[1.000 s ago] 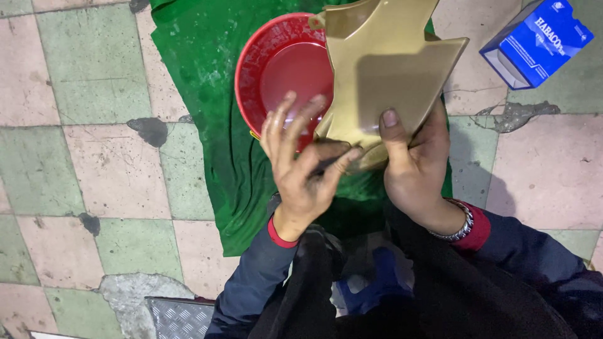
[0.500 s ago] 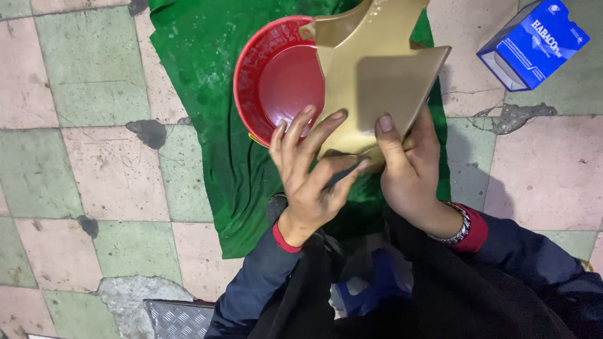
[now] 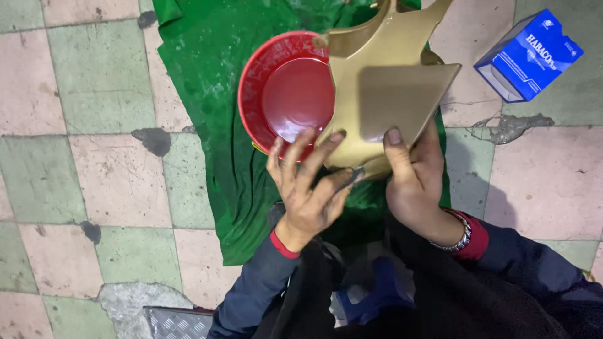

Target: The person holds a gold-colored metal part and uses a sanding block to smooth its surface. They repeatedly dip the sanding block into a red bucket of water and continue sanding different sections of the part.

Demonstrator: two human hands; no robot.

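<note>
Both hands hold a gold panel (image 3: pixel 383 94) above a green cloth (image 3: pixel 201 94), its long axis pointing away from the person. The left hand (image 3: pixel 308 188) lies spread against it; the right hand (image 3: pixel 418 182) grips its near edge. A red bowl (image 3: pixel 282 94) sits just left.

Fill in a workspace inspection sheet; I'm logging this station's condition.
Surface: tiled floor, pink and green, cracked and stained; green cloth spread on it.
Job's things: gold panel held over the cloth; red bowl beside it.
Clutter: blue box on the floor.
Grippers: left hand fingers flat on the panel's lower edge; right hand grips it, thumb on top.
Cables: nothing seen.
Surroundings: metal plate at bottom edge.
</note>
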